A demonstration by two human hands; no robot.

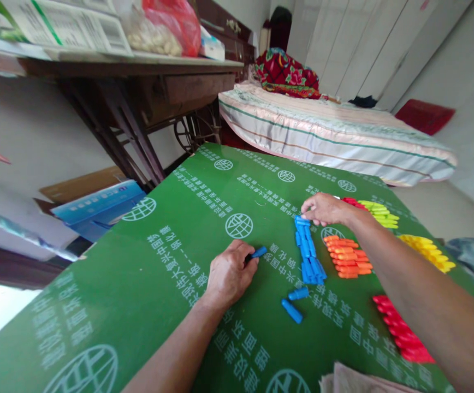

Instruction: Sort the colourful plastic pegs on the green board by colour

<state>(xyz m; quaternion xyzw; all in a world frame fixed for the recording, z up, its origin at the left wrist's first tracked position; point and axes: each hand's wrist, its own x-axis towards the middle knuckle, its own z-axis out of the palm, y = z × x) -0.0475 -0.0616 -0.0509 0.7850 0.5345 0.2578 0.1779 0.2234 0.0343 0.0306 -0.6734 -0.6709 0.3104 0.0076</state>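
My left hand (232,271) is closed around a short blue plastic stick (259,251), shaped like a small marker, whose end pokes out past the fingers over the green board. At the far end of a stacked row of similar blue sticks (307,248), my right hand (323,209) pinches a blue stick (299,218), largely covered by the fingertips. Nearer to me, two loose blue sticks (291,310) lie close together. Right of the blue row, partly under my right forearm, sits a pile of orange sticks (347,256).
Red sticks (403,330), yellow sticks (425,252) and lime-green sticks (379,214) lie in groups on the right of the green board (147,305). Folded brownish sheets (360,379) are at the near edge. A loaded table (138,64) stands left, a bed (327,125) beyond.
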